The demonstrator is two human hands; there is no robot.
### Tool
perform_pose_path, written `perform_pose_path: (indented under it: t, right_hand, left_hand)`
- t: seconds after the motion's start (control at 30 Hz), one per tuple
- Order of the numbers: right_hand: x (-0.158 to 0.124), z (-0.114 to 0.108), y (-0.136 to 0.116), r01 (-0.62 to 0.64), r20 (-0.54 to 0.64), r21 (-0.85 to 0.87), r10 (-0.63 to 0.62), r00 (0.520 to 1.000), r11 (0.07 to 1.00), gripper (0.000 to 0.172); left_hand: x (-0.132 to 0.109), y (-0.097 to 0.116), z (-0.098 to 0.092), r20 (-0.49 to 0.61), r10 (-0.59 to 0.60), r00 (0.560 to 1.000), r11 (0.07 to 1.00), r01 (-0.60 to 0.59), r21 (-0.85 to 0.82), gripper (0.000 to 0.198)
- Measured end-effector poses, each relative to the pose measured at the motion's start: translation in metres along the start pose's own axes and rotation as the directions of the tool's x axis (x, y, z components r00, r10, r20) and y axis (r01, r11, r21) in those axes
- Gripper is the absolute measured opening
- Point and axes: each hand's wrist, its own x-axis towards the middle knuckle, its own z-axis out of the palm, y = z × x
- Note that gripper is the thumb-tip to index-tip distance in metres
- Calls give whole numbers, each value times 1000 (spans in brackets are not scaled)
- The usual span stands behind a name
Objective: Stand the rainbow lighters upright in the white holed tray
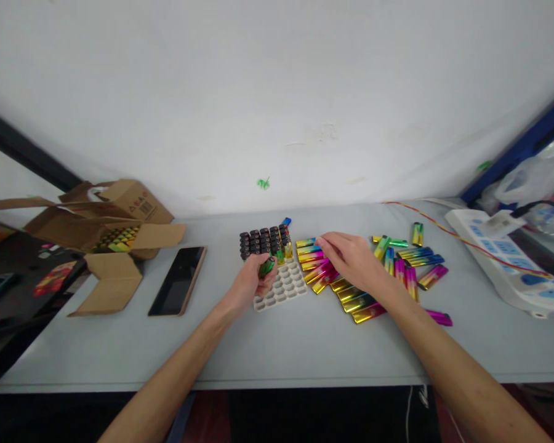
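My left hand (253,281) is closed round a green lighter (266,267), held over a white slotted tray (284,288). The tray's far rows hold several upright lighters with black tops (264,240). My right hand (351,258) rests palm down on a row of shiny rainbow-coloured lighters (321,267) lying side by side to the right of the tray, its fingers curled on the topmost ones. More loose lighters (410,261) lie scattered further right.
An open cardboard box (113,231) with more lighters inside stands at the left. A black phone (178,280) lies flat beside it. A white power strip (508,261) with cables sits at the right. A white wall rises behind the table.
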Motion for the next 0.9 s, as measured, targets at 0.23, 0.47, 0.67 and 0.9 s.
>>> perform_pose_path:
  t: [0.23, 0.47, 0.67, 0.9]
  right_hand:
    - [0, 2, 2, -1, 17, -23, 1, 1000, 1000, 36]
    - [-1, 0, 0, 68, 101, 6, -68, 992, 998, 25]
    - [-6, 10, -13, 257, 301, 41, -257, 918, 966, 42]
    - [-11, 29, -20, 279, 372, -75, -233, 899, 957, 30]
  left_hand:
    - [3, -2, -2, -49, -2, 999, 1000, 3, 13, 59]
    - [-6, 7, -1, 39, 180, 983, 983, -181, 21, 42]
    - [-20, 22, -1, 15, 537, 844, 828, -530, 185, 23]
    - [-18, 23, -5, 12, 817, 577, 469, -676, 568, 14]
